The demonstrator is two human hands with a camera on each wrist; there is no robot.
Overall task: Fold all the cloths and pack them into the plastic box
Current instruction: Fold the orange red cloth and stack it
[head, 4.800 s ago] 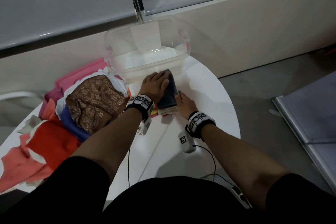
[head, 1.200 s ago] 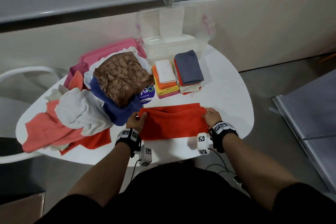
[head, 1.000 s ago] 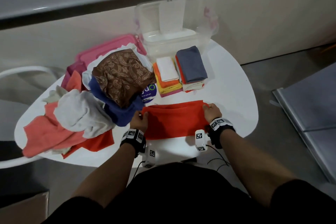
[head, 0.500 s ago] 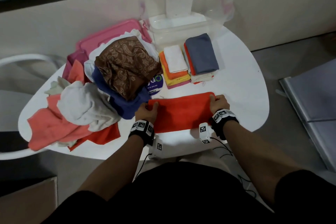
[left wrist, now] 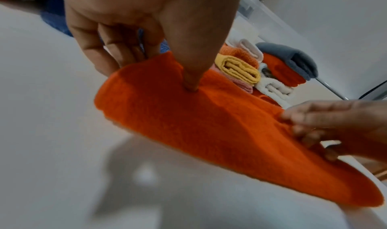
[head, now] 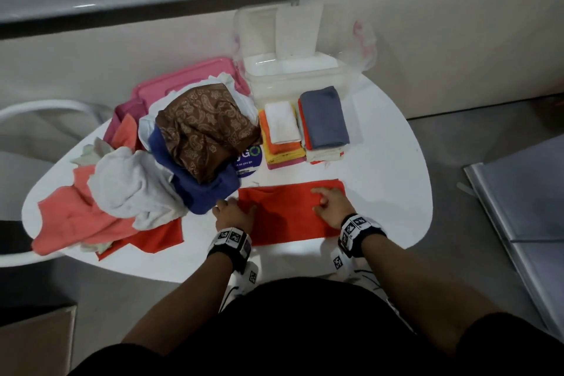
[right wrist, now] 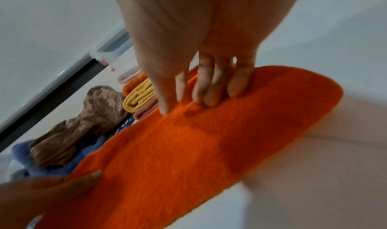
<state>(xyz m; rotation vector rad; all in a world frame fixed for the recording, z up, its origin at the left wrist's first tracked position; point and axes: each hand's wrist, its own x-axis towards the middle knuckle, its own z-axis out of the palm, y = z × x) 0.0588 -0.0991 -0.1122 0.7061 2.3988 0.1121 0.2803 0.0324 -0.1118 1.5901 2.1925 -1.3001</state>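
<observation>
An orange cloth, folded to a wide strip, lies flat near the front edge of the white table. My left hand pinches its left edge, thumb on top and fingers behind the fold. My right hand lies flat on the cloth's right part, with its fingertips pressing the nap. Behind the cloth stand two stacks of folded cloths, one topped in grey and one in white. The clear plastic box sits beyond them at the table's far edge.
A heap of unfolded cloths fills the table's left half: brown paisley, blue, white and salmon. A pink lid lies behind the heap. A white chair stands left; a grey panel lies right.
Both hands held the cloth's far corners a second ago. Now it lies flat, my right hand has slid onto its top, and my left hand has shifted to the left edge.
</observation>
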